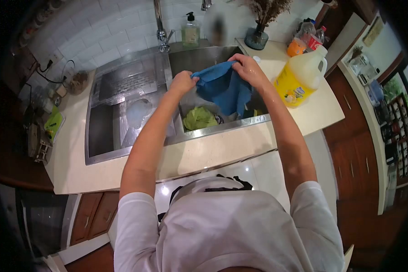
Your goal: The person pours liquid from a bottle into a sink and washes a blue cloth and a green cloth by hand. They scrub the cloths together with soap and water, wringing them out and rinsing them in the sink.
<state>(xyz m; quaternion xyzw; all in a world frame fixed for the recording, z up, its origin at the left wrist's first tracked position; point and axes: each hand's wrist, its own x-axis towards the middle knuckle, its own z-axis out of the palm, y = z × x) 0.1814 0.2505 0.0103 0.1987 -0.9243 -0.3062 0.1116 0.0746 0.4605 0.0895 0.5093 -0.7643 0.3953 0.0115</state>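
Note:
A blue cloth (224, 88) hangs stretched between my two hands over the right sink basin (181, 59). My left hand (183, 83) pinches its upper left corner, fingers closed. On the other side my right hand (249, 71) grips the upper right corner, also closed. The lower part of the cloth droops into the basin. Below it, a yellow-green cloth (199, 119) lies crumpled at the basin's front left. A small dark and yellow item at the basin's front right is partly hidden by the blue cloth.
A large yellow-labelled jug (300, 77) stands on the counter (319, 111) to the right. Behind the sink are a faucet (162, 38) and a soap pump bottle (191, 31). A glass vase (257, 37) and several bottles stand at the back right. A drainboard (127, 81) lies left.

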